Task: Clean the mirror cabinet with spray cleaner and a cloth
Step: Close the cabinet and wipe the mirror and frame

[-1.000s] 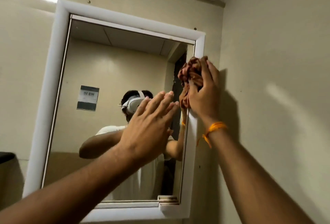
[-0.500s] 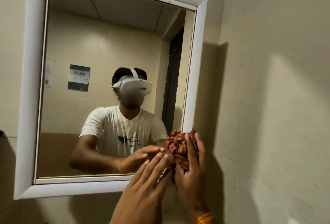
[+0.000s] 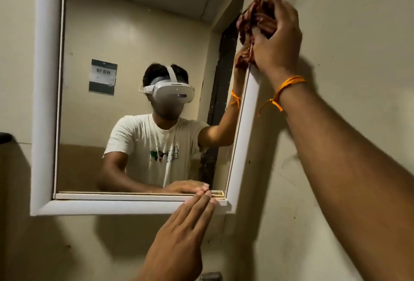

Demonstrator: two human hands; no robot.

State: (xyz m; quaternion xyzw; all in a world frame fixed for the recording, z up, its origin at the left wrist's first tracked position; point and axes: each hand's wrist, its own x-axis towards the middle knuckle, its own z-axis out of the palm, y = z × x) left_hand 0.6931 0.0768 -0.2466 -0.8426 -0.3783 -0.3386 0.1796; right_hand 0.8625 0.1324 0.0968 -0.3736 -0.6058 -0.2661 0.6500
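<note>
The white-framed wall mirror cabinet (image 3: pixel 43 101) hangs on a beige wall; its door is closed, so contents cannot be seen. The left hand (image 3: pixel 179 236) lies flat, fingers extended together, fingertips touching the lower frame rail. The right hand (image 3: pixel 276 40), wearing an orange thread wristband (image 3: pixel 283 91), grips a crumpled reddish-brown cloth (image 3: pixel 254 17) against the upper right frame edge.

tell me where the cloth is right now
In the head view, the cloth is bunched in the right hand, pressed against the mirror frame's upper right edge.
</note>
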